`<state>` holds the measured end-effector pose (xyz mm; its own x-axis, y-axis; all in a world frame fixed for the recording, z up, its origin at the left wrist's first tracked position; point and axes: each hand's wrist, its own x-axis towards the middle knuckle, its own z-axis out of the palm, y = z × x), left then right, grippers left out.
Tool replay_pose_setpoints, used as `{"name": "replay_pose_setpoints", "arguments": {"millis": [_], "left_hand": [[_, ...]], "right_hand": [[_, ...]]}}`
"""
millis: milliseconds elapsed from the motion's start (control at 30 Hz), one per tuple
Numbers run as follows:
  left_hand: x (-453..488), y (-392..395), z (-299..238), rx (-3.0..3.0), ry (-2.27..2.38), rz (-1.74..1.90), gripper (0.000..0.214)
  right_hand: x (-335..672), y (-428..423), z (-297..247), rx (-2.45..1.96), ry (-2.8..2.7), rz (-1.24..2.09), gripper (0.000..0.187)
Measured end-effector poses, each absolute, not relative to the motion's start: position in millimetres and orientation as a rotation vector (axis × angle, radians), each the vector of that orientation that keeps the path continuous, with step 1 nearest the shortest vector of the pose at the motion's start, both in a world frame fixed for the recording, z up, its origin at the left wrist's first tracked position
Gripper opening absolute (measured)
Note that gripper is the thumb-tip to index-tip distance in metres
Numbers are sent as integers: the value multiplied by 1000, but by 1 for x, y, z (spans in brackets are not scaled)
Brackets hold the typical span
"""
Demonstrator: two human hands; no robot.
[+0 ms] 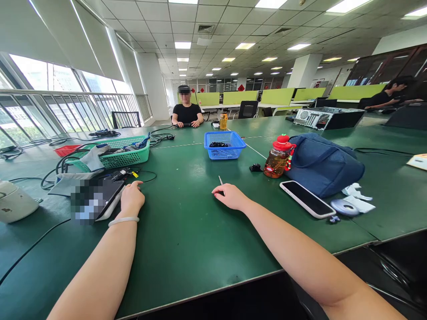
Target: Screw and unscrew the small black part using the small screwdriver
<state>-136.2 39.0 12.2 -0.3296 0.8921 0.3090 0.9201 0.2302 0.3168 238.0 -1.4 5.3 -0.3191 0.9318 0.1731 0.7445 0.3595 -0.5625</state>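
My right hand (231, 195) rests on the green tabletop, closed on a thin, pale, pen-like stick (220, 180) whose tip points away from me. Its lower end is hidden by my fingers. Over on the left, my left hand (132, 198) lies on the table with relaxed fingers and nothing visible in them. It is right beside a dark flat device (111, 195) with a partly blurred screen; whether they touch I cannot tell. Just beyond that hand are a black cable plug with a yellow tag (134, 174) and a thin black cable (151, 172).
Ahead stands a blue basket (225, 153) with black items. A green basket (133, 154) holds gloves and cables. To the right are a drink bottle (276, 162), a navy bag (325, 164) and a phone (307, 199). Across the table sits a person (187, 113).
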Motion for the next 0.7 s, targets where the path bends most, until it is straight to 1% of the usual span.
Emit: {"name": "replay_pose_setpoints", "arguments": {"millis": [200, 300, 500, 700], "left_hand": [[-134, 36, 15, -1772, -2387, -693, 41], [-135, 38, 12, -1766, -2374, -671, 43], [-144, 47, 1, -1902, -2327, -417, 44], [-141, 46, 4, -1865, -2357, -452, 42]], "right_hand": [[238, -1, 5, -1439, -2157, 533, 22], [238, -2, 6, -1436, -2160, 532, 22], [238, -3, 7, -1443, -2166, 538, 23], [239, -2, 5, -1442, -2161, 530, 22]]}}
